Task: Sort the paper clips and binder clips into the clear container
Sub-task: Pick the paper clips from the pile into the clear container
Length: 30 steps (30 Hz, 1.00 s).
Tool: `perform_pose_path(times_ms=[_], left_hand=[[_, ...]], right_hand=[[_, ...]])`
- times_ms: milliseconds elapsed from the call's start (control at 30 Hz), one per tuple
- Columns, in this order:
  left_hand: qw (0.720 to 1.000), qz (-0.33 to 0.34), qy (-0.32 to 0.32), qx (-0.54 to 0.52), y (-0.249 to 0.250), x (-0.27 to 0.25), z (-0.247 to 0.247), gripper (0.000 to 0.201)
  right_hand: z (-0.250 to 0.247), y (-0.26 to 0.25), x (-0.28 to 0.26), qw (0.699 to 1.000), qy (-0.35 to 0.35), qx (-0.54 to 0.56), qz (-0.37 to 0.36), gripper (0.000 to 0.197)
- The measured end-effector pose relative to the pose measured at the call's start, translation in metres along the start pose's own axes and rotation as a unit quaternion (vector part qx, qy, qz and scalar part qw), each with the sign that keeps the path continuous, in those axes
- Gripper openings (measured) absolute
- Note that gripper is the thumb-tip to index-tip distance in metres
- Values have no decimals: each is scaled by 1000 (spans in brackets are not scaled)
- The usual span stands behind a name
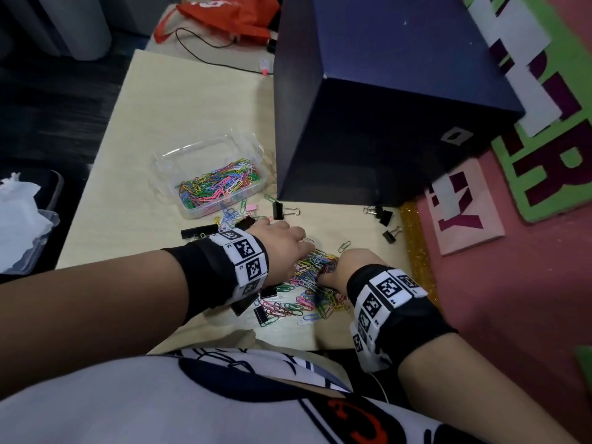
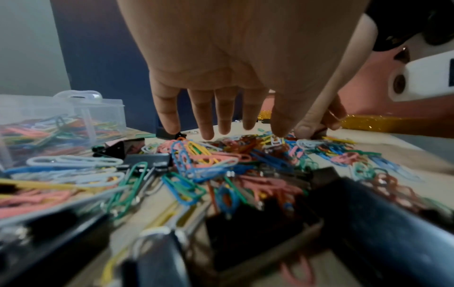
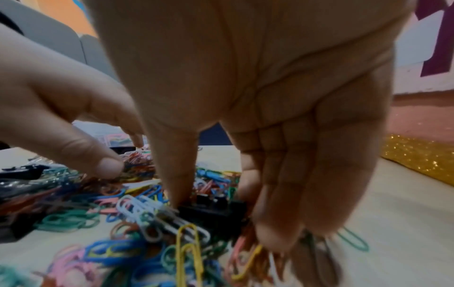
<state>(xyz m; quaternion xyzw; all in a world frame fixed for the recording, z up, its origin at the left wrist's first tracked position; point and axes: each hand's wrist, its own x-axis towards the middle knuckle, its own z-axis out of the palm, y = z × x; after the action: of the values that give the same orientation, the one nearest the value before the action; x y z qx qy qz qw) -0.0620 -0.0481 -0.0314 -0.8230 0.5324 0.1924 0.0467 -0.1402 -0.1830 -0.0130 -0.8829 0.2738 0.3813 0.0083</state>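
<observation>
A heap of coloured paper clips (image 1: 307, 283) mixed with black binder clips lies on the pale table (image 1: 144, 139) near its front edge. The clear container (image 1: 217, 184), partly filled with paper clips, stands behind the heap on the left. My left hand (image 2: 226, 132) hovers over the heap with straight fingers, their tips touching the clips. My right hand (image 3: 223, 221) is at the heap's right side. Its thumb (image 3: 176, 184) and curled fingers pinch a black binder clip (image 3: 213, 213) among the paper clips.
A big dark blue box (image 1: 384, 107) stands right behind the heap. Loose black binder clips (image 1: 278, 210) (image 1: 382, 216) (image 1: 390, 235) lie by its base. A gold glitter strip (image 1: 416, 251) and a pink floor border the table's right edge. An orange bag (image 1: 224, 14) lies at the far end.
</observation>
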Motion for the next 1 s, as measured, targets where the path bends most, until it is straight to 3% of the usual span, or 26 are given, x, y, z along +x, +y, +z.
perform_pose_path(times_ms=[167,333,500,567,700,800,1000], left_hand=[[1000,-8,-8,7,-1,-4,4,45],[1000,-12,-4,-1,-2,-4,1,44],[1000,-8,12,-18,-1,-5,7,63],[1000,0,8,-17,-1,-4,7,70],[1000,17,-2,-9,0,-1,8,65],[1000,26,2,-5,1,-3,8,56],[999,-31,16,-10,0,-3,1,46]], right_hand=[[-1,-3,-3,1000,-2,-26,12,44],[-14,4,-3,999,17,18,36,37],[-23,13,11,980,133,127,75,40],[-23,16,14,973,149,159,76,44],[-18,22,9,990,75,83,86,39],[-2,19,4,996,9,22,81,46],[14,5,0,987,32,149,51,55]])
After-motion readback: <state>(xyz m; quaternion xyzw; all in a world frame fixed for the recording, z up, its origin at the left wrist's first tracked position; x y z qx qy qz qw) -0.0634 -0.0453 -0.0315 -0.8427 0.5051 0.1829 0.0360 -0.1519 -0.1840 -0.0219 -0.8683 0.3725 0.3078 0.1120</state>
